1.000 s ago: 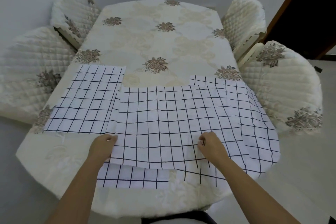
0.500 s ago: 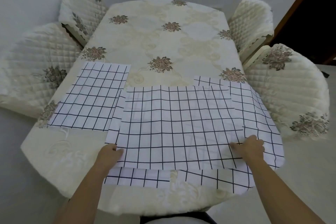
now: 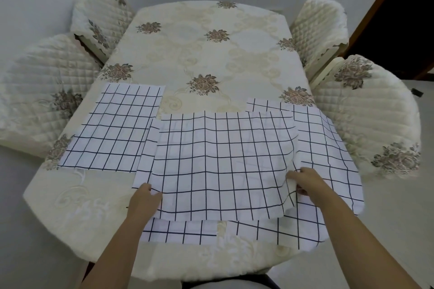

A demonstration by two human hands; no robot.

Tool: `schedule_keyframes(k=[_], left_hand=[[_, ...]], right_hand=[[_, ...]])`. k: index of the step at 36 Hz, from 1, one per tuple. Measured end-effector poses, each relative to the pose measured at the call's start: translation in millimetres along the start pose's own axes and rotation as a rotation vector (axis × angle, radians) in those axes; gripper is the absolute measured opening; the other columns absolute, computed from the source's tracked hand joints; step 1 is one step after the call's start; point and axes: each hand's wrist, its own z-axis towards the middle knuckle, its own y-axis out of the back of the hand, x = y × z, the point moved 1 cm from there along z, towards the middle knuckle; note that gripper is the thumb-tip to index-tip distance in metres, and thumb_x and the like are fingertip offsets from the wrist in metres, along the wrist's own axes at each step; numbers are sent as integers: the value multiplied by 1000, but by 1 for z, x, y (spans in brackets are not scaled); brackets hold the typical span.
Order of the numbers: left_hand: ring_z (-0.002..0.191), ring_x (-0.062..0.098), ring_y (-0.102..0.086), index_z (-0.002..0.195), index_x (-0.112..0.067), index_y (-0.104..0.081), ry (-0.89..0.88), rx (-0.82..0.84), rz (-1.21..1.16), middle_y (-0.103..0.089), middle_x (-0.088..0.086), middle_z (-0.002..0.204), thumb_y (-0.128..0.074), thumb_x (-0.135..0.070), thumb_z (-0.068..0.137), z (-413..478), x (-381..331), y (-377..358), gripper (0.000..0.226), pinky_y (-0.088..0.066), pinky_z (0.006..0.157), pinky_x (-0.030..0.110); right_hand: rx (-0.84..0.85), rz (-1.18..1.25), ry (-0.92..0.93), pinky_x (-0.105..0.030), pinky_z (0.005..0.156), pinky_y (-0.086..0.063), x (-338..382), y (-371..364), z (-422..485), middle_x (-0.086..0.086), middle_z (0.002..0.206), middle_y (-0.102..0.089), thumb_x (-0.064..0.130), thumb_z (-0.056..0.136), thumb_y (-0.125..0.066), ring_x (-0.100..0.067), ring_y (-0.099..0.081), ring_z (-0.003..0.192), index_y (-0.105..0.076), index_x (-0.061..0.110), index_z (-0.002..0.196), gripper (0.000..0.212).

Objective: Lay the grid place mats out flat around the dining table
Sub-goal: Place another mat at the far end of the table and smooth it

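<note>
Bottom of frame: 2 bare forearms come in from the lower edge. Left hand (image 3: 144,198), lower centre-left, has its fingers curled onto the near-left edge of the top mat (image 3: 223,164) and pinches it. Right hand (image 3: 307,183), centre-right, pinches the same mat's right edge, with the cloth bunched and turned up at the fingers. The top mat is rippled, not flat, and sits in the middle of the frame over other grid mats. A near strip mat (image 3: 178,232) shows below its near edge. An angled mat (image 3: 293,230) droops over the tabletop's near-right corner. A right mat (image 3: 328,143) runs up to the tabletop's right edge. Cannot tell how many mats the pile holds. The left mat (image 3: 112,129), centre-left, lies flat by itself at the tabletop's left edge, just beside the pile. Beyond, the tabletop (image 3: 211,58) wears a cream cloth with brown flower sprays. 4 quilted cream chairs stand around it: near-left chair (image 3: 42,91), far-left chair (image 3: 101,16), near-right chair (image 3: 371,112), far-right chair (image 3: 319,21). Grey wall along the top; dark doorway (image 3: 399,19) upper right.
</note>
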Motion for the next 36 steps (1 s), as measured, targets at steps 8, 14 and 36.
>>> schedule_keyframes(k=[8, 14, 36], left_hand=[[56, 5, -21, 62, -26, -20, 29, 16, -152, -22, -8, 65, -46, 0, 89, -2, -9, -8, 46, -17, 53, 20], [68, 10, -36, 95, -14, -51, 4, 37, -117, -49, 3, 97, -44, -5, 94, -11, -15, -5, 12, -29, 59, 20], [105, 4, -52, 127, -35, -46, -541, 198, -114, -53, -15, 114, -46, -30, 96, -76, -91, -35, 32, -38, 84, 17]], right_hand=[[75, 279, 74, -45, 89, -49, 32, 4, -20, -15, 93, -60, 9, 87, -57, -31, -57, 91, -53, 6, 93, 8], [208, 564, 65, -41, 83, -49, 52, 3, -36, -14, 93, -64, 9, 89, -51, -27, -61, 83, -58, 3, 98, 12], [518, 1067, 198, -39, 86, -49, 121, -35, -82, -9, 86, -71, 10, 88, -42, -25, -64, 84, -61, 4, 97, 22]])
